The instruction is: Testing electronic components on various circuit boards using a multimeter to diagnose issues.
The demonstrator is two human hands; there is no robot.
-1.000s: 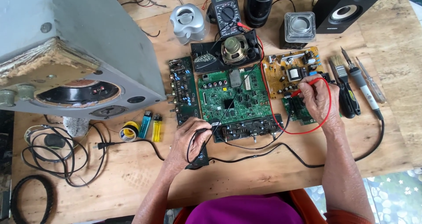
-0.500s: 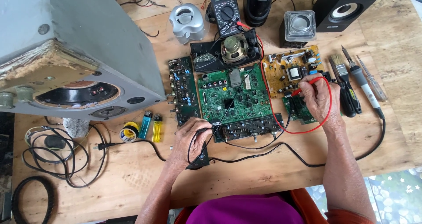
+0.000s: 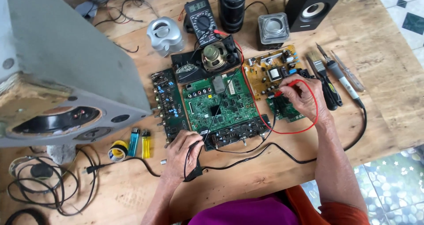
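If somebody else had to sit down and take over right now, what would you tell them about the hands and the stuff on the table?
Left hand: grip closed on the black probe, at the near edge of the green circuit board.
Right hand: pinching the red probe, tip by the yellow board and the small green board.
The multimeter stands at the far side with both leads plugged in.
Done: both probes are placed on boards.
Left: reading the meter; I cannot make out its display.

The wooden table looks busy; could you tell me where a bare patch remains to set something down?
Bare wood lies right of the screwdrivers, toward the table edge, and along the near edge between the left hand and right forearm. The middle is crowded with circuit boards; cables clutter the near-left corner.
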